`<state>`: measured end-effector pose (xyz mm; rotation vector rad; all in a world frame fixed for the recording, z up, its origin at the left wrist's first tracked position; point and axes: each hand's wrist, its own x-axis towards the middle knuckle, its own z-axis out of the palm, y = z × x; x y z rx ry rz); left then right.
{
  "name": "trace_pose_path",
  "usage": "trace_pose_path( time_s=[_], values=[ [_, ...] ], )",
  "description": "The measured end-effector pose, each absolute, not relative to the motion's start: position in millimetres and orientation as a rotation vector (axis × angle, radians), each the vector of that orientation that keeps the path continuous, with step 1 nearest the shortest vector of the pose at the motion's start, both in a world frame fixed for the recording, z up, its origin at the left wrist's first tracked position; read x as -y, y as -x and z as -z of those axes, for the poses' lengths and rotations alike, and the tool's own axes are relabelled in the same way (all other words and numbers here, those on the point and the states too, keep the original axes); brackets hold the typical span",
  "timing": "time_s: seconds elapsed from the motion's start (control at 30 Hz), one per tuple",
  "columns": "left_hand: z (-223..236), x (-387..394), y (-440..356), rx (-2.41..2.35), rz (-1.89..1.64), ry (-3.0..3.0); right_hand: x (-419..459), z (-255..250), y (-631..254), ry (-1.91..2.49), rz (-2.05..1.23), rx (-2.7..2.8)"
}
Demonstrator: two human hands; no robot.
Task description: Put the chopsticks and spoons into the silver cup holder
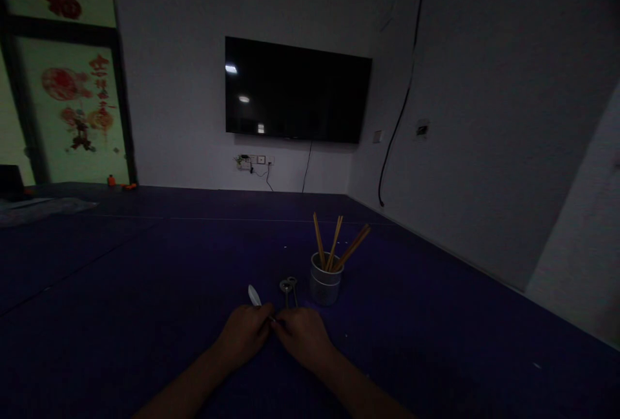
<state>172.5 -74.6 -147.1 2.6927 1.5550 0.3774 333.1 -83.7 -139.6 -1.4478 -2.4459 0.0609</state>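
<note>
My left hand (245,332) is closed, knuckles up, low over the dark purple table (169,277). The pale bowl of a spoon (254,295) sticks out past its fingers; the handle is hidden by the hand. My right hand (305,336) is also closed, its thumb and fingertips almost touching the left ones. A small bright bit shows between the two hands, too dim to make out. Just beyond the right hand lie two metal spoons (285,286), side by side, their handles running toward its knuckles. Right of them stands a metal cup (325,286) holding several wooden chopsticks (334,245).
The table reaches to a wall with a black television (298,93) and sockets (261,160) below it. A cable (400,119) hangs down the right wall. Small orange items (128,186) and a plastic sheet (46,209) are at the far left, near a decorated glass door (72,109).
</note>
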Motion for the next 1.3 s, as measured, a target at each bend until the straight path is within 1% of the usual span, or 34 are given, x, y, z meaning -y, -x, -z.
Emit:
trace_pose_path(
  time_s=[1.3],
  values=[
    [142.9,78.7,-172.7,-1.563,-0.362,-2.674,87.2,132.5,-331.1,1.490,-0.104,2.447]
  ],
)
